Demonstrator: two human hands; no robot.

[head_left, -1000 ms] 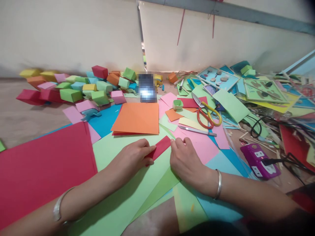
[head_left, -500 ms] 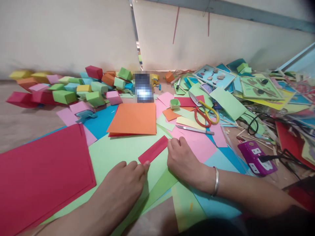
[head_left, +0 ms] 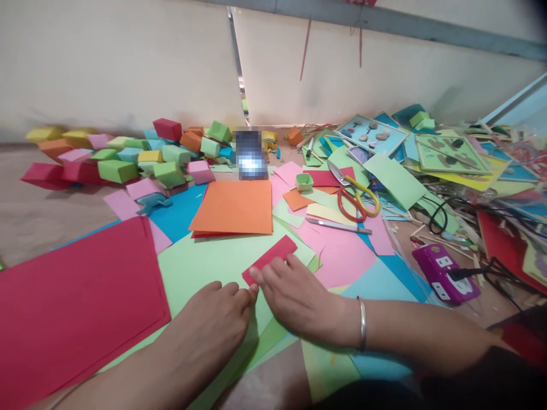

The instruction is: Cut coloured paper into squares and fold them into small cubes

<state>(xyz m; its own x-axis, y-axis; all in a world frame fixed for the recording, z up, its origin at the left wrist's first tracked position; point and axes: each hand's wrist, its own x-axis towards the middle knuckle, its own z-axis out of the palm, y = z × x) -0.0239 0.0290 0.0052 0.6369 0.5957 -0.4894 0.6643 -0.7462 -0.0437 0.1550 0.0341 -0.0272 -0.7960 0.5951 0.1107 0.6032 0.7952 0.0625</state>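
A folded red paper strip lies slanted on a light green sheet. My left hand, its fingers curled, pinches the strip's near left corner. My right hand is closed along the strip's lower edge, thumb close to the left thumb, and covers part of it. Its fingertips are partly hidden. Beyond the strip sits a stack of orange paper. Large red sheets lie to the left of my left hand. A craft knife and scissors with red and yellow handles rest beyond my right hand.
Many coloured paper boxes are heaped at the back left, by the wall. A small green paper box stands near the scissors. To the right are a purple power strip with a black cable, picture boards and paper scraps.
My right hand has slid left and down along the red strip, from its far right end toward my left hand. My left hand stays at the near corner.
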